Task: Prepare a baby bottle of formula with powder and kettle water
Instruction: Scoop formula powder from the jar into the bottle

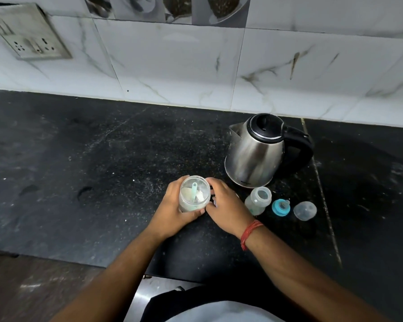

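Black speckled stone counter [102,159] is carrying everything for the feed in the head view, the only one on offer. A person's left hand [172,209] is wrapping its fingers around a clear round plastic powder jar [194,196], standing near the counter's front edge with a pale turquoise scoop [194,190] lying inside on white powder. Whether a lid is on the jar cannot be told. The right hand [226,205] is curling against the jar's right side, fingers pressed to the wall; something small seems tucked under them, but what it is cannot be told.

Just right of that hand, a small clear open baby bottle [257,201] is standing without its top. A turquoise teat collar [281,207] and a clear domed cap [304,210] are lying beside it. A brushed-steel electric kettle with black handle [258,152] is waiting behind, lid closed.

Risks ahead look plain: the bottle's narrow mouth may be scattering powder from a hurried scoop, the right wrist could be knocking the light bottle over, and kettle water poured too fast may be splashing.
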Tool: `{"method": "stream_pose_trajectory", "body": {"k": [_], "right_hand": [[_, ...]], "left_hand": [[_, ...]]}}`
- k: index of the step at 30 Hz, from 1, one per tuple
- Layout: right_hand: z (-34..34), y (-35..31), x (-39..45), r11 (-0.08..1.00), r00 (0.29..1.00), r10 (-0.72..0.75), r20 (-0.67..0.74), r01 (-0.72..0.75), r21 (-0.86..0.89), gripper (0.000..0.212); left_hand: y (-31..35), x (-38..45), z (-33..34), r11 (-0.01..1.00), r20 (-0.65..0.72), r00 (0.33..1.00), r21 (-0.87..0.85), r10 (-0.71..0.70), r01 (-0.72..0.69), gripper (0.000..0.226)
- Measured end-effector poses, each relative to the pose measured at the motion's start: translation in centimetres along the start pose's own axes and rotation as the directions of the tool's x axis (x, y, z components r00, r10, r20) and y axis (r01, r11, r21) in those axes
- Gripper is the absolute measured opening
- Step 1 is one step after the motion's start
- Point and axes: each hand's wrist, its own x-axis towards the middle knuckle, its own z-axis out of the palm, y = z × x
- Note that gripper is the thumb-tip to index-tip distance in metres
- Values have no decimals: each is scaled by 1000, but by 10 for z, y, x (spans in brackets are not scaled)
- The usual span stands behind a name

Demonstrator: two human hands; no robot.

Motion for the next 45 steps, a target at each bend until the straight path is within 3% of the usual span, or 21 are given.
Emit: {"method": "stream_pose_trajectory", "body": {"k": [4,7,10,12,18,26,31,38,42,45], "right_hand": [[-16,3,-4,993,989,-119,-88,117,-31,50],[-34,0,-9,929,911,-322,-259,250,-275,30],[-47,-9,-12,803,884,-439,-163,304,-513,17],[-50,-14,-13,751,903,-419,-95,286,-595,11],[-61,-23,-18,665,944,-307,117,301,-683,23],[-64,-34,-12,486,963,-137,233,271,-831,32],[-71,-42,-15,485,955,-113,275,295,-823,32],[-86,-37,-24,589,922,-370,114,327,-739,31],[-84,-32,-27,627,919,-384,93,333,-704,59],[-83,-30,-24,622,932,-352,90,305,-721,60]], "left_hand": [[7,2,0,996,-40,997,71,65,-62,92],[15,9,2,972,-38,987,182,157,-148,93],[24,14,8,937,-22,972,272,234,-219,91],[31,15,13,916,-20,962,312,271,-252,87],[42,18,21,876,-68,940,389,334,-284,84],[54,18,30,823,-50,917,463,395,-330,83],[55,16,34,835,-84,921,459,380,-303,86],[52,10,36,936,-162,946,264,279,-231,87],[53,10,39,941,-181,939,229,292,-249,90],[53,9,40,935,-175,936,241,305,-260,90]]}}
